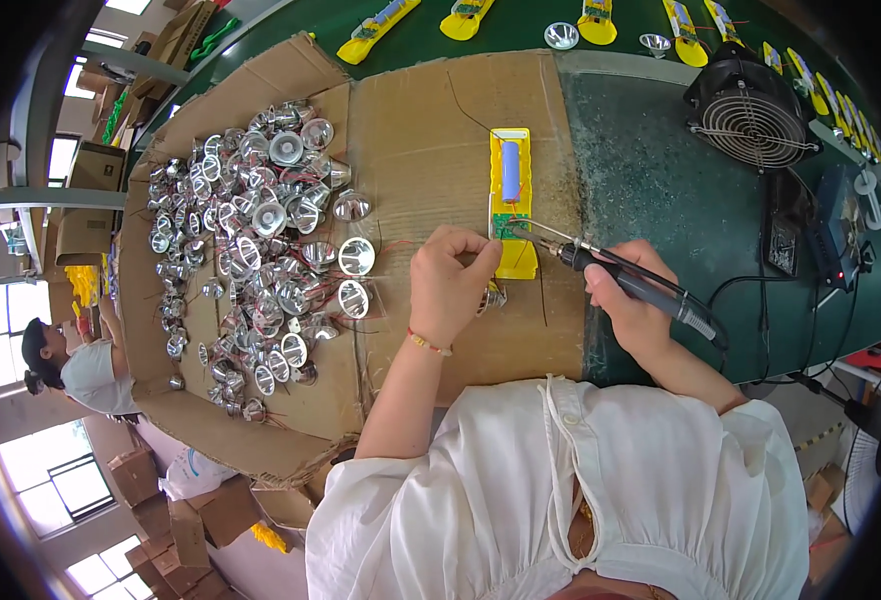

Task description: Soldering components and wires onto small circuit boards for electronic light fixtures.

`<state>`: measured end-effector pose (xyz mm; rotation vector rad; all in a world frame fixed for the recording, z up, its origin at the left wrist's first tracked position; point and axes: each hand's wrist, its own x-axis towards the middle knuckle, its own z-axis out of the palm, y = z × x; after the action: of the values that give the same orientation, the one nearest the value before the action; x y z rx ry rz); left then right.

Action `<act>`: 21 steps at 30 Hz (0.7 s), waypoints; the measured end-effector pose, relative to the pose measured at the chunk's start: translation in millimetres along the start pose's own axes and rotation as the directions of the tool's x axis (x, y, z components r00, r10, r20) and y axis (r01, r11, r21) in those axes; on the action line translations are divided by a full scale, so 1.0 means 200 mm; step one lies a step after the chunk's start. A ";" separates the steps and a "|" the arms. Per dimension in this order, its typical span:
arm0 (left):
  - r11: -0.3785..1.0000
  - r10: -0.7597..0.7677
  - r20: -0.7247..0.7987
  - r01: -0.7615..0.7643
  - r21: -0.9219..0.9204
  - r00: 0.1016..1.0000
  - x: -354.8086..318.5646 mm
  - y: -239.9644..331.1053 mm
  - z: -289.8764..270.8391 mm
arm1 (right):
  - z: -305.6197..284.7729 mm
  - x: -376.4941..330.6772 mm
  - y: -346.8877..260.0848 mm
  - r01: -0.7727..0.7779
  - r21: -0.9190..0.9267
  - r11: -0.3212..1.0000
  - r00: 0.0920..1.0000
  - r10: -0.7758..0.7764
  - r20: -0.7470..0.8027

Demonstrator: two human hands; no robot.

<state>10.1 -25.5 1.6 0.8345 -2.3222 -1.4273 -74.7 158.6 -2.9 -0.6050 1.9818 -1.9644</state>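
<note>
My right hand grips a soldering iron with a black handle and a thin metal tube along it. Its tip reaches the small green circuit board in a yellow plastic housing. A blue cylindrical battery lies in the same housing, above the board. At the board's left edge, my left hand has thumb and forefinger pinched together; what they hold is too small to make out. Just beside that hand, partly hidden, sits a silvery reflector cup. Thin wires trail from the housing.
A cardboard box full of silvery reflector cups stands at left. A black fan and a blue soldering station are at right. More yellow housings line the far side. Another person is at far left.
</note>
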 end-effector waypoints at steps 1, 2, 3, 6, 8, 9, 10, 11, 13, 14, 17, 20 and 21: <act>1.000 -0.019 -0.005 0.019 -0.013 1.000 0.00 0.00 0.00 | 0.01 0.00 0.00 -0.014 0.027 1.000 1.000 0.013 0.011; 1.000 -0.021 -0.005 0.021 -0.012 1.000 0.00 0.01 0.00 | 0.00 0.00 0.00 -0.016 0.028 0.999 1.000 0.015 0.011; 1.000 -0.021 -0.003 0.021 -0.018 1.000 -0.01 0.01 0.00 | -0.01 0.00 0.00 -0.051 0.046 0.998 0.998 0.049 0.043; 0.999 -0.023 -0.001 0.022 -0.026 1.000 0.00 0.00 0.00 | 0.00 0.02 -0.02 -0.136 0.095 0.986 0.990 0.131 0.056; 0.999 -0.023 -0.001 0.023 -0.026 1.000 0.00 0.01 -0.01 | 0.01 0.02 -0.04 -0.183 0.130 0.974 0.983 0.179 0.040; 1.000 -0.015 -0.002 0.015 -0.026 1.000 0.00 0.01 -0.01 | 0.01 0.02 -0.05 -0.177 0.154 0.972 0.984 0.178 0.009; 1.000 -0.010 -0.003 0.010 -0.027 1.000 0.00 0.01 -0.01 | 0.00 0.01 -0.05 -0.172 0.177 0.969 0.984 0.178 -0.021; 1.000 -0.011 -0.004 0.011 -0.027 1.000 0.00 0.01 -0.01 | -0.02 0.01 -0.05 -0.153 0.156 0.976 0.987 0.159 -0.030; 0.998 -0.045 0.007 0.045 -0.040 0.999 0.01 0.01 -0.01 | -0.04 0.01 -0.06 -0.154 0.160 0.975 0.987 0.160 -0.028; 0.998 -0.043 0.007 0.043 -0.041 0.999 0.01 0.01 -0.01 | -0.05 0.00 -0.07 -0.155 0.165 0.974 0.987 0.161 -0.026; 0.998 -0.036 0.006 0.036 -0.049 0.999 0.00 0.01 -0.01 | -0.07 -0.02 -0.06 -0.151 0.147 0.977 0.988 0.154 -0.008; 0.997 -0.072 0.006 0.072 -0.016 0.997 -0.01 0.01 -0.02 | -0.06 -0.02 -0.06 -0.153 0.156 0.976 0.988 0.154 0.005; 0.997 -0.066 0.001 0.066 -0.030 0.998 -0.01 0.00 -0.03 | -0.05 -0.02 -0.06 -0.155 0.170 0.973 0.988 0.155 0.014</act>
<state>14.7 -28.3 3.7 0.9099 -2.2876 -1.4855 -74.9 170.6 8.1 -0.3970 1.7777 -2.0095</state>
